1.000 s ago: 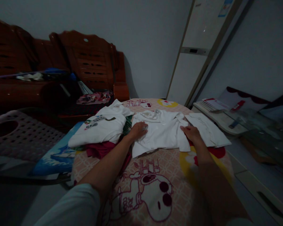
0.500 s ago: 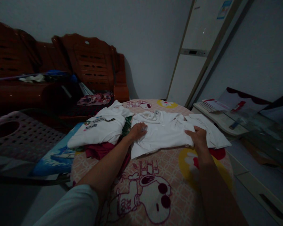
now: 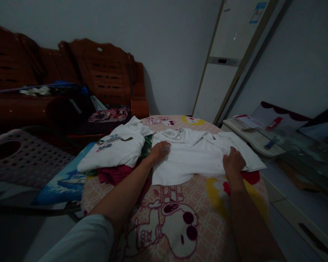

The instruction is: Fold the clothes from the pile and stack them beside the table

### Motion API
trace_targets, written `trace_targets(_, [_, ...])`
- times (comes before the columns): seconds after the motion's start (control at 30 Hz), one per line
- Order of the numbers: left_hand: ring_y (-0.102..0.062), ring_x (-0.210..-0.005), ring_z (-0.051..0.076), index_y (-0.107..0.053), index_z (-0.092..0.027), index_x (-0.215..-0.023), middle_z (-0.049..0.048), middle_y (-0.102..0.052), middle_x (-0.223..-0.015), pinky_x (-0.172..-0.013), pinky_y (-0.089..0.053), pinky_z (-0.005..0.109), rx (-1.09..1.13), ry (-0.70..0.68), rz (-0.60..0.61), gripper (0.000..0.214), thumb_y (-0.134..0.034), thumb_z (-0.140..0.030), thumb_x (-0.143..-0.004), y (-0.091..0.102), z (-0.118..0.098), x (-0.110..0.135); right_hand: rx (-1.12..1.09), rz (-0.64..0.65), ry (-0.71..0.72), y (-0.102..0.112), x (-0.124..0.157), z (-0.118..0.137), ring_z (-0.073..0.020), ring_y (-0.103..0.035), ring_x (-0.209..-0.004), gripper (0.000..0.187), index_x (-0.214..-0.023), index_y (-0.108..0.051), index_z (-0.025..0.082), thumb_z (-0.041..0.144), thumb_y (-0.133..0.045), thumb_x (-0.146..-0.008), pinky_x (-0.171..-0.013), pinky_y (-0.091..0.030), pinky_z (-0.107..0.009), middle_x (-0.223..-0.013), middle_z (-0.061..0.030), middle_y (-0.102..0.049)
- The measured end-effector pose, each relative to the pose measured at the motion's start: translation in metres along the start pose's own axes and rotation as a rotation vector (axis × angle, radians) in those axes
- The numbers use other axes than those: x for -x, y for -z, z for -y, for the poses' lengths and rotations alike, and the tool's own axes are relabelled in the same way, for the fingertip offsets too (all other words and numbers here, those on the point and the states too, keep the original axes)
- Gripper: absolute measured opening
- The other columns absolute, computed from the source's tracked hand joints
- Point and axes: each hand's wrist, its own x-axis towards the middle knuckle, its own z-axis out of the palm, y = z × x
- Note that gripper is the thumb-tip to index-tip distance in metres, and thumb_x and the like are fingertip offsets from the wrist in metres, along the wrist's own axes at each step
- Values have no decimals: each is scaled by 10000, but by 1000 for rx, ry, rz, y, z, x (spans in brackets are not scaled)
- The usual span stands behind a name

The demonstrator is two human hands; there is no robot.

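Head view: the shirt (image 3: 191, 160) lies flat on the table (image 3: 164, 203), just right of the pile (image 3: 114, 149), its long axis running away from the pile. The left hand (image 3: 160, 151) presses flat on the shirt's pile-side edge. The right hand (image 3: 233, 162), palm down with fingers together, rests on the far edge. A second ago the right hand sat nearer the pile.

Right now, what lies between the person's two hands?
In the head view, only the white shirt spans from left hand to right hand, both resting on it.
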Motion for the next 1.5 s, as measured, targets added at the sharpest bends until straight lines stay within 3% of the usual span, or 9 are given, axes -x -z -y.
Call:
trace_targets(0.13, [-637, -821, 177, -694, -142, -892, 69, -701, -877, -795, -499, 290, 225, -17, -18, 162, -591, -215, -792, 16, -32, 1, -247, -123, 270, 8, 3, 20, -293, -627, -977, 366, -1110, -681, 106, 240, -506, -818, -836, -464, -382, -1091, -188, -684])
trace_targets(0.27, [-512, -497, 84, -653, -136, -744, -18, -594, -600, -538, -398, 202, 542, -181, 503, 250, -597, -358, -845, 29, -78, 18, -378, 191, 421, 3, 12, 38, -207, -654, -717, 267, -823, -731, 169, 315, -510, -855, -680, -455, -280, -754, -86, -726])
trace_targets(0.37, [-579, -601, 114, -672, -155, -826, -1, -645, -703, -588, -402, 214, 385, -316, 694, 202, -700, -349, -778, 35, -100, 33, -214, 309, 411, -5, 17, 40, -215, -672, -778, 222, -818, -751, 183, 287, -555, -833, -687, -437, -274, -811, -96, -748])
trace_targets(0.57, [-581, -1067, 274, -561, -173, -1199, 127, -584, -1233, -821, -473, 319, -164, -362, 579, 648, -805, -409, -647, 28, -111, 47, -293, 367, 356, -13, 12, 28, -201, -683, -812, 249, -913, -766, 176, 220, -537, -825, -723, -451, -267, -882, -89, -764])
trace_targets(0.8, [-619, -981, 252, -575, -143, -1187, 136, -613, -1121, -785, -500, 341, -255, -302, 452, 319, -484, -189, -885, 13, -115, 45, -408, 365, 346, -13, 12, 25, -191, -672, -733, 243, -862, -765, 163, 261, -549, -813, -675, -442, -264, -797, -77, -754])
trace_targets(1.0, [-653, -893, 268, -654, -135, -1088, 144, -665, -1013, -756, -508, 364, -237, -265, 378, 284, -478, -228, -885, -2, -111, 40, -433, 380, 343, -12, 12, 25, -183, -658, -721, 223, -831, -758, 167, 280, -565, -821, -677, -449, -270, -762, -67, -741])
trace_targets(1.27, [-601, -669, 143, -720, -135, -881, 12, -679, -722, -647, -452, 235, 510, 48, 290, 183, -589, -202, -773, 14, -70, 13, -776, 597, 609, 17, 34, 58, -238, -654, -1020, 563, -1284, -612, 184, 348, -727, -758, -894, -519, -398, -1175, -117, -691])
trace_targets(1.37, [-556, -586, 114, -702, -114, -843, 7, -668, -696, -563, -418, 215, 875, 251, 328, 213, -659, -288, -727, 21, -59, 12, -656, 509, 827, 18, 46, 70, -267, -566, -1193, 630, -1392, -507, 219, 189, -658, -780, -1015, -449, -467, -1335, -118, -599])
trace_targets(1.5, [-544, -567, 98, -686, -114, -776, 11, -665, -688, -528, -396, 199, 1089, 378, 421, 247, -750, -315, -648, 20, -54, 15, -396, 333, 766, 11, 47, 68, -293, -573, -1131, 585, -1335, -541, 129, 24, -503, -761, -993, -455, -471, -1217, -173, -631])
